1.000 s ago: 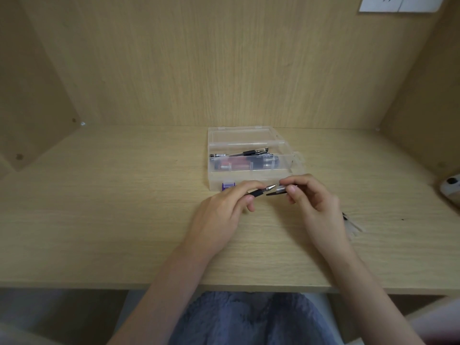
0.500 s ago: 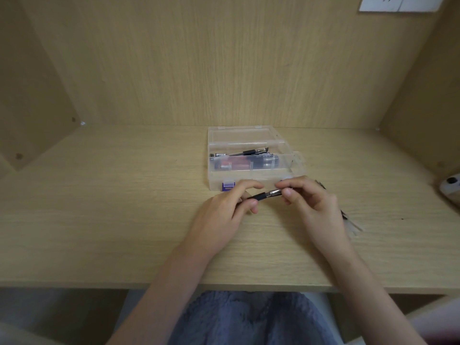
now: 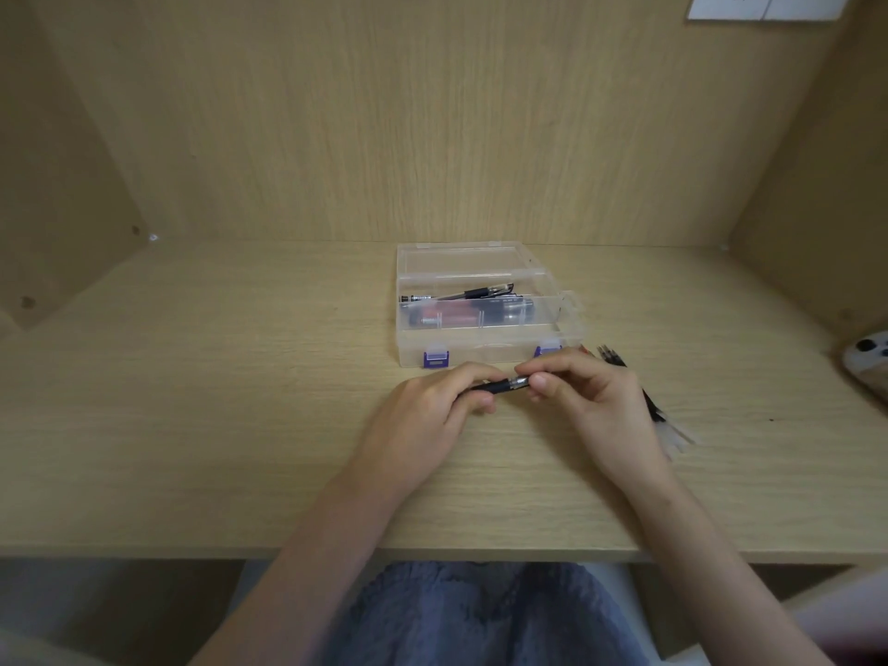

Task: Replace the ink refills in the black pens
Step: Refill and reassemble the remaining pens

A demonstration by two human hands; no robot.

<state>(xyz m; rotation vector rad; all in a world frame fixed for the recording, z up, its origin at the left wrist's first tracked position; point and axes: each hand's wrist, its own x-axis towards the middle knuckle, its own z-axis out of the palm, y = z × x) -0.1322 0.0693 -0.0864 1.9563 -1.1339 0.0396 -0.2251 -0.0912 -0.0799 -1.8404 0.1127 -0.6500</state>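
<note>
A pale wooden desk [image 3: 192, 425] fills the view, walled on three sides. A white sheet [image 3: 764, 4] on the far right wall bears dark marks, cut off and unreadable. At the far middle sits a clear plastic box [image 3: 485, 352] with purple latches, lid open, holding several pens [image 3: 480, 294] whose print is too small to read. Just near of it, the left hand [image 3: 423, 415] curls round the barrel of a black pen [image 3: 499, 386], while the right hand [image 3: 591, 406] pinches its silver tip end. Loose refills [image 3: 610, 355] lie right of that hand.
</note>
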